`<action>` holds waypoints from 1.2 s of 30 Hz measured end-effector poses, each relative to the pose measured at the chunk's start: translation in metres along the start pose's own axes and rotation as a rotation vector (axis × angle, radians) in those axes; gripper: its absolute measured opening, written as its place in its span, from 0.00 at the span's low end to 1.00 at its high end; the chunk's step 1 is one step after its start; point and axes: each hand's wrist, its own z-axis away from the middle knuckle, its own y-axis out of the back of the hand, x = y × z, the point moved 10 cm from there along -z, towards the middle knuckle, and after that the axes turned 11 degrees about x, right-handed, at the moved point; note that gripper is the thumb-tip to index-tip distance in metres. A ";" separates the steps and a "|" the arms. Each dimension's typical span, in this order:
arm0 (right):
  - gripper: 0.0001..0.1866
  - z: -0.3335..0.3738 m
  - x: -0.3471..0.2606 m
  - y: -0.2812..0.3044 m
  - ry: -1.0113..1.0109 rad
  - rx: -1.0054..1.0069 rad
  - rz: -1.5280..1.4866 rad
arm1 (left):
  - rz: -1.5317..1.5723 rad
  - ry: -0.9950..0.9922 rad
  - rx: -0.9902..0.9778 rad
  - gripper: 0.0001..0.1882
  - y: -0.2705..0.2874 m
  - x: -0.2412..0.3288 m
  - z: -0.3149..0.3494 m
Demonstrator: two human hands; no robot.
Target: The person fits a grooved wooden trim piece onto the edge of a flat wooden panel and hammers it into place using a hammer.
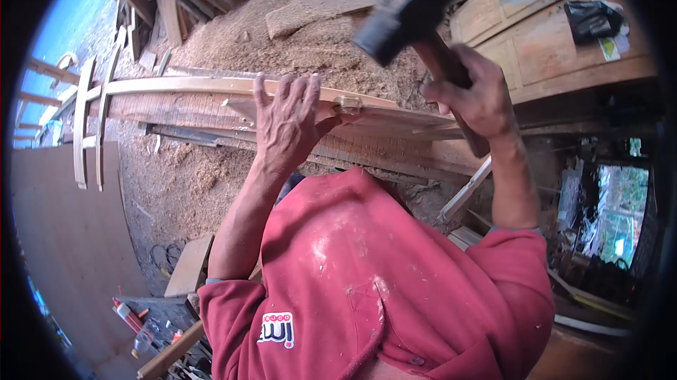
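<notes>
I see a heap of sawdust (218, 48) with a loose board (321, 10) lying on it, and a black plastic bag (592, 22) on a wooden panel (525, 56). My lower left shows a red bottle (128, 315) near a brown sheet (63, 239).

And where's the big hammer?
In the head view, the hammer is near the top, right of centre, gripped in the right hand, with a wooden panel to its right.
</notes>
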 end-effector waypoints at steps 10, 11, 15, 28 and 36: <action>0.14 0.187 0.157 0.133 -0.162 1.103 -0.329 | -0.069 -0.069 -0.029 0.44 -0.010 0.022 -0.015; 0.11 0.205 0.186 0.140 -0.303 1.193 -0.274 | -0.079 -0.058 -0.037 0.44 -0.012 0.024 -0.015; 0.23 0.288 0.331 0.132 -0.737 1.351 -0.010 | -0.113 -0.071 -0.076 0.44 -0.020 0.033 -0.015; 0.30 0.351 0.583 0.060 -1.407 1.003 0.334 | -0.161 0.016 -0.220 0.33 -0.034 0.031 0.001; 0.31 0.377 0.542 0.124 -1.224 1.134 0.778 | -0.160 0.167 -0.194 0.34 -0.032 0.031 0.002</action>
